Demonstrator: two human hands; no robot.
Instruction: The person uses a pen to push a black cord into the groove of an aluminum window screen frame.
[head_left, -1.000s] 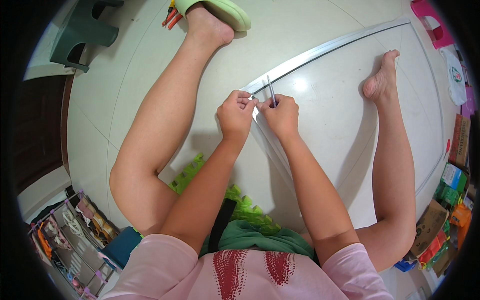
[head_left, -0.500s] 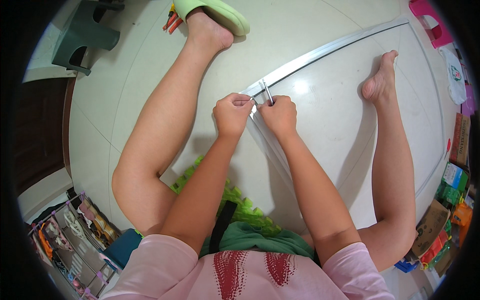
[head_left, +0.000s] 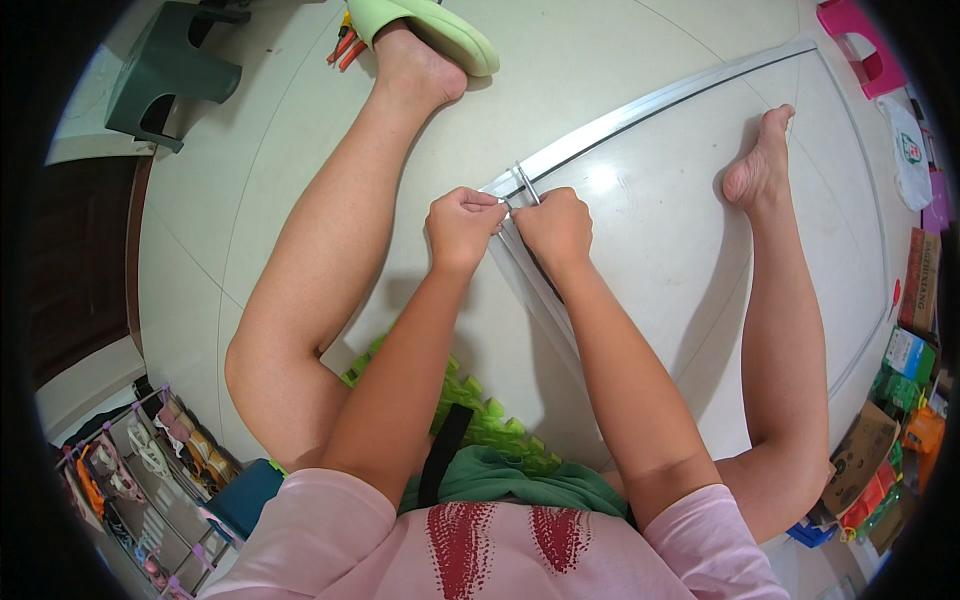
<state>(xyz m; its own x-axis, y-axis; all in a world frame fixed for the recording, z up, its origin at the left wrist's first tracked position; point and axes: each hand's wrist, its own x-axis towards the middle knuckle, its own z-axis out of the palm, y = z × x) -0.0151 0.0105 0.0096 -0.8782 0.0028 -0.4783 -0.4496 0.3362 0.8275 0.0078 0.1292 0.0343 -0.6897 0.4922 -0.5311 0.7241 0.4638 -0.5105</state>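
Observation:
My left hand [head_left: 459,228] pinches at the corner of a large white-and-silver strip frame [head_left: 652,106] on the tiled floor, on a small piece too hidden to name. My right hand [head_left: 556,230] is closed around a slim silver tool [head_left: 526,181], whose tip lies over the top strip beside the corner. The two hands' fingertips are close together. A dark line runs along the strip and continues down beside my right forearm.
My legs spread either side, left foot in a green slipper [head_left: 440,30] beside orange-handled tools [head_left: 345,47]. A green foam mat [head_left: 485,410] lies beneath me. A dark stool [head_left: 165,70], pink stool [head_left: 860,50], shoe rack [head_left: 140,470] and assorted boxes [head_left: 915,280] stand around the edges.
Both hands have shifted slightly left and down from a second ago. The tool in my right hand has moved left and tilted further.

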